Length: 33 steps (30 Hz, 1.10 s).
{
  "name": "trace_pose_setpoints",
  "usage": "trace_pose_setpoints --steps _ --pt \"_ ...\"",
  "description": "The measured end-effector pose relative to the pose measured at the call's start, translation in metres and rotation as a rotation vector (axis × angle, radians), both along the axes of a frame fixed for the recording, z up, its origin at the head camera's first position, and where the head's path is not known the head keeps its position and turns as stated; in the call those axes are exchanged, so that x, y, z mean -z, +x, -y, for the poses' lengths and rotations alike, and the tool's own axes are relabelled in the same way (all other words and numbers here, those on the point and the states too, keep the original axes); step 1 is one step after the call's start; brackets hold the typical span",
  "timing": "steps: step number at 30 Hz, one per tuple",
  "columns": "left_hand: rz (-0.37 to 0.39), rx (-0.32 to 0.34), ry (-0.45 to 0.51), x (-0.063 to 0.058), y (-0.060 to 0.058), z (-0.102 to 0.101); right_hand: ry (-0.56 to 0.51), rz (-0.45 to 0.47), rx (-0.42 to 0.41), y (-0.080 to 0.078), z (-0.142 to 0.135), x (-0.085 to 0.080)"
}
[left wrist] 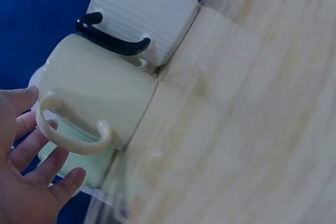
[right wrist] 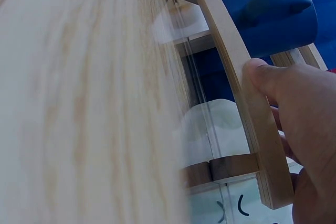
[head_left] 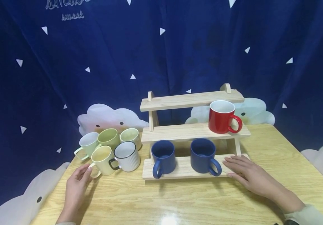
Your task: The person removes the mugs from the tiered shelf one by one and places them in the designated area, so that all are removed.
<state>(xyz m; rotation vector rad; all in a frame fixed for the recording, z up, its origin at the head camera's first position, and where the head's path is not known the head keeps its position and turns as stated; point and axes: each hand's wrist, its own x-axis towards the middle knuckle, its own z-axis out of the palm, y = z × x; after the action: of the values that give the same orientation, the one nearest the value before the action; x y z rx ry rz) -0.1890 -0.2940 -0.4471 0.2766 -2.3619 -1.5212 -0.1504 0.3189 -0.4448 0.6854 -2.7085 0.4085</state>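
Note:
My left hand (head_left: pixel 77 184) is at the handle of a cream mug (head_left: pixel 103 161). In the left wrist view its fingers (left wrist: pixel 32 148) are spread loosely around that handle, not curled tight. A white ribbed mug (head_left: pixel 127 156) with a black handle stands right beside the cream one. My right hand (head_left: pixel 251 175) rests on the right end of the bottom shelf of a wooden rack (head_left: pixel 181 167). Its fingers lie over the board, and in the right wrist view the thumb (right wrist: pixel 260 72) touches the board's edge. The nearest mug to it is dark blue (head_left: pixel 202 154).
Another blue mug (head_left: pixel 163 157) shares the bottom shelf. A red mug (head_left: pixel 221 117) stands at the middle shelf's right end. Behind the cream mug are a pale mint mug (head_left: pixel 89 143), an olive green mug (head_left: pixel 109 139) and a light green mug (head_left: pixel 131 139). A dark blue curtain (head_left: pixel 161 56) hangs behind the table.

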Motion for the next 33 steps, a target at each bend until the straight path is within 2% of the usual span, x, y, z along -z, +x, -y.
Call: trace_pose_setpoints --steps 4,9,17,27,33 --pt "-0.02 -0.039 -0.14 -0.009 0.0 -0.002 -0.01 -0.031 -0.022 0.0 0.0 -0.001" --pt "-0.08 -0.03 -0.196 -0.019 -0.002 -0.006 -0.016 -0.023 -0.028 0.001 0.001 -0.001" --pt "-0.164 0.06 -0.337 -0.039 -0.009 -0.021 -0.014 -0.038 -0.03 0.001 0.001 -0.001" --pt "-0.231 0.166 -0.388 -0.061 -0.016 -0.05 -0.013 -0.061 -0.05 0.0 0.001 0.0" --pt "-0.283 0.229 -0.416 -0.075 -0.021 -0.07 -0.009 -0.037 -0.029 0.0 -0.001 0.001"
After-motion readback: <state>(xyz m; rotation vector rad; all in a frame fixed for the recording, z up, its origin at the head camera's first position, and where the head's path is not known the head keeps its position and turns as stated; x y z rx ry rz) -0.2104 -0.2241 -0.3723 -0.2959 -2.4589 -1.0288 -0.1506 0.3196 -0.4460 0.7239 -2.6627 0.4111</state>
